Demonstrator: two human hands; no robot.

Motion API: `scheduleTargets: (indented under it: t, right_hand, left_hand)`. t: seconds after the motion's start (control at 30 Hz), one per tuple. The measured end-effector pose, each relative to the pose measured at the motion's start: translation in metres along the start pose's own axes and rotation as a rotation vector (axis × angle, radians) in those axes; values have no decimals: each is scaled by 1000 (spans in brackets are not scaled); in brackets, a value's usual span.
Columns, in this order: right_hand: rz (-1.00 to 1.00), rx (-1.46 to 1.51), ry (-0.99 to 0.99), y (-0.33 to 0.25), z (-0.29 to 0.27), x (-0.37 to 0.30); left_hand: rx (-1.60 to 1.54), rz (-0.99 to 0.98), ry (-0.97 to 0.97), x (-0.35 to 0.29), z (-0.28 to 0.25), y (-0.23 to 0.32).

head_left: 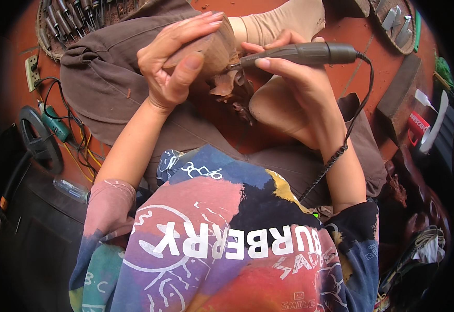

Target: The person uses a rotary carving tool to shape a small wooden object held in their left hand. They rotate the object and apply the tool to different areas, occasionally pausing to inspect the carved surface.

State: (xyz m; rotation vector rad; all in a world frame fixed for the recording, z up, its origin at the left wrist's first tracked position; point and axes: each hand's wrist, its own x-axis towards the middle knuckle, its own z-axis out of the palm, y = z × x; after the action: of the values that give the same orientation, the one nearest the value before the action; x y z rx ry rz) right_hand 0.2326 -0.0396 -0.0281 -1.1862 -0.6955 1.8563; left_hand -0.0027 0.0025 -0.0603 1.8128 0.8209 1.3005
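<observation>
Here: left hand (172, 67) fingers clenched round wooden carving (214, 49). Right hand (294, 78) fingers grasping rotary handpiece (302, 53), long axis near horizontal, tip pointing left into carving, cord (359, 104) trailing right.

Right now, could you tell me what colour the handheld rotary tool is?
Dark grey, seen in the head view: the rotary tool.

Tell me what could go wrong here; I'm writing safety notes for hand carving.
The left hand grips the wooden piece with its thumb close to the rotary tool tip, so a slip could cut it. The tool's cord drapes over the right hand's forearm and might snag.
</observation>
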Motion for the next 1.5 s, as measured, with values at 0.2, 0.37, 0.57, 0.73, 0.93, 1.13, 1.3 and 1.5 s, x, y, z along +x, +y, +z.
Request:
scheduleTargets:
  t: [0.2, 0.37, 0.57, 0.73, 0.93, 1.13, 1.3, 1.5]
  right_hand:
    - [50, -48, -68, 6, -3, 15]
    - [10, -53, -156, 14, 3, 18]
    - [-14, -137, -189, 11, 9, 15]
    - [-70, -49, -179, 24, 15, 13]
    - [41, -62, -144, 18, 26, 6]
    - [47, 155, -82, 22, 42, -2]
    - [-13, 85, -101, 30, 40, -1]
    - [70, 179, -77, 24, 38, -2]
  left_hand:
    - [-19, -160, -147, -9, -20, 11]
    - [17, -249, -45, -15, -25, 33]
    - [122, -198, 12, -25, -22, 29]
    - [77, -230, 49, -27, -23, 27]
    - [109, -210, 61, -27, -23, 28]
    - [112, -193, 59, -24, -24, 28]
    - [125, -194, 64, -23, -23, 29]
    - [139, -169, 65, -23, -22, 28]
